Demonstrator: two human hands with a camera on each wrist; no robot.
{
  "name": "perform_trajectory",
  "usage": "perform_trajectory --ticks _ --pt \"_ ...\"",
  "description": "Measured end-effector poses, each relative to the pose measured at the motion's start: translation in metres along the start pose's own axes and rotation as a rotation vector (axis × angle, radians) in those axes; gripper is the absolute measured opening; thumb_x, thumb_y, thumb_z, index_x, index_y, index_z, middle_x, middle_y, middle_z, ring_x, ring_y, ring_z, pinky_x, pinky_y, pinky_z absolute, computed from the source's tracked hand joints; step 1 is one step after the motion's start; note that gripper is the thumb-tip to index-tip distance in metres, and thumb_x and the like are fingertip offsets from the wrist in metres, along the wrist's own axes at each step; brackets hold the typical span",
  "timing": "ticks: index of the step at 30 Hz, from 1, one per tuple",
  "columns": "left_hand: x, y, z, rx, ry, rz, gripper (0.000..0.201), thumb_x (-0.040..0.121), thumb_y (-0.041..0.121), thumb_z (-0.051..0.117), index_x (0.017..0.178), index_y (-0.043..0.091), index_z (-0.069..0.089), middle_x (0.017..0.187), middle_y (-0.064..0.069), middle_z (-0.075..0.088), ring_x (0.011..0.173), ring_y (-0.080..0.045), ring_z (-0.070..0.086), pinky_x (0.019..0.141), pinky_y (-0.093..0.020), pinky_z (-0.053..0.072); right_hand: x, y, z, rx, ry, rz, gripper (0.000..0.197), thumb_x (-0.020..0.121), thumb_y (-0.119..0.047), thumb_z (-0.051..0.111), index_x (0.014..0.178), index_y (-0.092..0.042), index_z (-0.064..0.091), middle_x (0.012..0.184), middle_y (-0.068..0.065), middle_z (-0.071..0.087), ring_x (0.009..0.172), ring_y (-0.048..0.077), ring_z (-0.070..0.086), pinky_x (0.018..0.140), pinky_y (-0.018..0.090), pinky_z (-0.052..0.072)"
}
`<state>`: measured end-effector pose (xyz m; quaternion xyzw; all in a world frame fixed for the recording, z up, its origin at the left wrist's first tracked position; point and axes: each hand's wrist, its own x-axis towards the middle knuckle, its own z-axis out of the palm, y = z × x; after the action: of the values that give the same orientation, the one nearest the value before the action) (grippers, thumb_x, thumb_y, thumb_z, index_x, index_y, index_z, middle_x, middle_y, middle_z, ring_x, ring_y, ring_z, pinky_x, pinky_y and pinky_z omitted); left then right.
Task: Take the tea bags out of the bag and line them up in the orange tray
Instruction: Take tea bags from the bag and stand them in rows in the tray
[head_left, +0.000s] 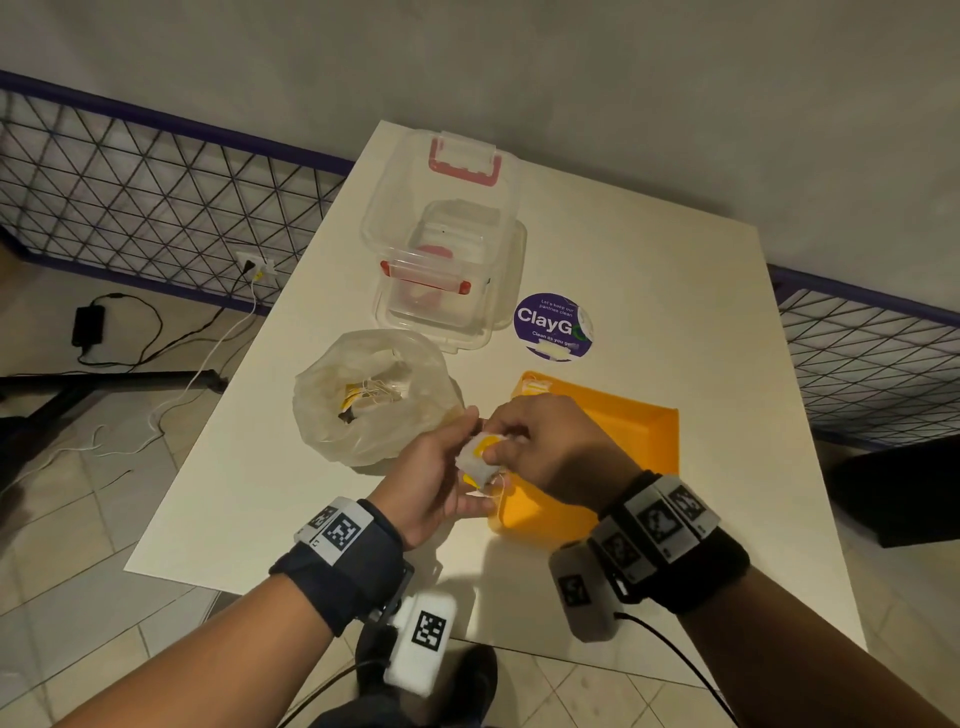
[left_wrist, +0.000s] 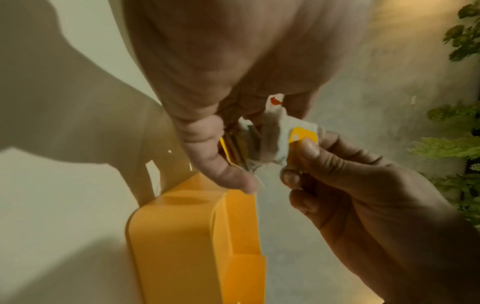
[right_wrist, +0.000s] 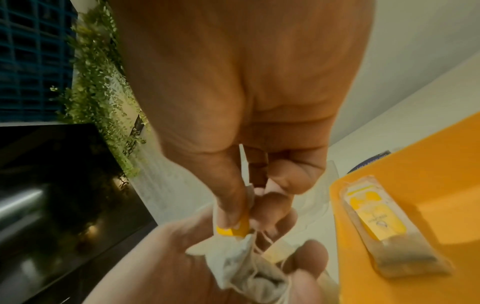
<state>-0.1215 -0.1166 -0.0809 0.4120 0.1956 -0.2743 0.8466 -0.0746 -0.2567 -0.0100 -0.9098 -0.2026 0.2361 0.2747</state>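
Note:
Both hands meet over the near-left corner of the orange tray. My left hand grips a small bunch of white tea bags with strings and yellow tags. My right hand pinches the yellow tag of one tea bag in that bunch between thumb and fingers. One wrapped tea bag lies flat in the tray's far-left corner. The crumpled clear plastic bag stands open to the left of the tray, with more tea bags inside.
A clear plastic box with red latches and its lid stand at the back of the white table. A round purple sticker lies behind the tray. The table's near edge runs just below my wrists. Wire fencing and floor cables flank the table.

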Motion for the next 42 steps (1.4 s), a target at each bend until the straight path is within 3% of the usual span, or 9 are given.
perform_trajectory --ticks 3,7,13,16,19,26,31,36,42 --pt "-0.002 -0.006 -0.007 0.016 -0.064 0.067 0.043 0.093 0.033 0.057 0.126 0.005 0.059 0.106 -0.017 0.065 0.089 -0.030 0.064 0.085 -0.048 0.054 0.002 0.002 -0.010 0.019 0.091 0.064 0.009 0.083 -0.021 0.077 0.088 -0.014 0.074 0.077 -0.002 0.068 0.064 0.005 0.058 0.058 0.017 0.044" --pt "-0.003 -0.009 -0.010 0.054 -0.117 0.149 0.028 0.089 0.022 0.065 0.114 0.009 0.064 0.095 -0.013 0.065 0.076 -0.021 0.063 0.057 -0.029 0.052 0.002 0.002 -0.016 0.050 0.156 0.092 0.011 0.081 -0.024 0.080 0.087 -0.018 0.073 0.077 -0.004 0.067 0.072 0.010 0.061 0.066 0.026 0.049" --pt "-0.002 -0.009 -0.010 0.144 -0.049 0.211 0.014 0.093 0.020 0.062 0.105 0.014 0.068 0.087 -0.013 0.065 0.070 -0.018 0.062 0.060 -0.030 0.044 0.002 0.007 -0.013 0.213 0.180 0.109 0.004 0.085 -0.021 0.075 0.086 -0.017 0.074 0.071 -0.004 0.069 0.066 0.010 0.063 0.068 0.032 0.055" --pt "-0.003 -0.009 -0.008 0.164 -0.043 0.206 0.018 0.095 0.018 0.061 0.111 0.012 0.067 0.092 -0.013 0.066 0.069 -0.017 0.062 0.061 -0.031 0.045 0.001 0.007 -0.016 0.087 0.229 0.081 0.006 0.087 -0.022 0.072 0.086 -0.017 0.075 0.078 -0.006 0.070 0.072 0.008 0.061 0.067 0.024 0.050" --pt "-0.003 -0.010 -0.011 0.135 -0.007 0.167 0.025 0.094 0.013 0.061 0.119 0.010 0.065 0.100 -0.012 0.068 0.073 -0.020 0.063 0.066 -0.034 0.047 0.002 0.013 -0.032 -0.141 0.304 0.078 0.009 0.089 -0.024 0.069 0.087 -0.017 0.074 0.085 -0.005 0.069 0.080 0.012 0.059 0.073 0.029 0.052" --pt "-0.001 -0.015 -0.018 0.141 0.030 0.118 0.040 0.090 -0.016 0.047 0.120 0.004 0.062 0.093 -0.018 0.066 0.071 -0.024 0.064 0.073 -0.042 0.050 0.003 0.032 -0.058 -0.258 0.245 0.164 0.009 0.087 -0.021 0.067 0.083 -0.016 0.073 0.086 -0.001 0.069 0.084 0.016 0.060 0.072 0.033 0.052" --pt "-0.004 -0.015 -0.018 0.154 0.008 0.137 0.039 0.091 -0.017 0.049 0.124 0.001 0.057 0.099 -0.020 0.064 0.069 -0.021 0.069 0.054 -0.025 0.054 0.008 0.054 -0.054 -0.264 0.174 0.258 0.008 0.087 -0.014 0.065 0.080 -0.011 0.068 0.084 0.002 0.064 0.082 0.019 0.058 0.064 0.029 0.043" --pt "-0.003 -0.017 -0.019 0.124 0.016 0.131 0.037 0.090 -0.015 0.055 0.123 0.002 0.059 0.109 -0.023 0.063 0.083 -0.033 0.073 0.066 -0.032 0.062 0.019 0.068 -0.029 -0.110 -0.022 0.312 0.004 0.087 -0.012 0.067 0.084 -0.012 0.066 0.077 0.004 0.072 0.076 0.020 0.069 0.068 0.032 0.051" --pt "-0.004 -0.018 -0.017 0.153 0.044 0.134 0.035 0.089 -0.011 0.059 0.121 0.004 0.061 0.092 0.001 0.066 0.083 -0.034 0.074 0.071 -0.034 0.063 0.032 0.080 -0.002 0.095 -0.110 0.374 0.005 0.089 -0.012 0.069 0.091 -0.007 0.067 0.071 0.016 0.074 0.067 0.023 0.075 0.059 0.023 0.050"
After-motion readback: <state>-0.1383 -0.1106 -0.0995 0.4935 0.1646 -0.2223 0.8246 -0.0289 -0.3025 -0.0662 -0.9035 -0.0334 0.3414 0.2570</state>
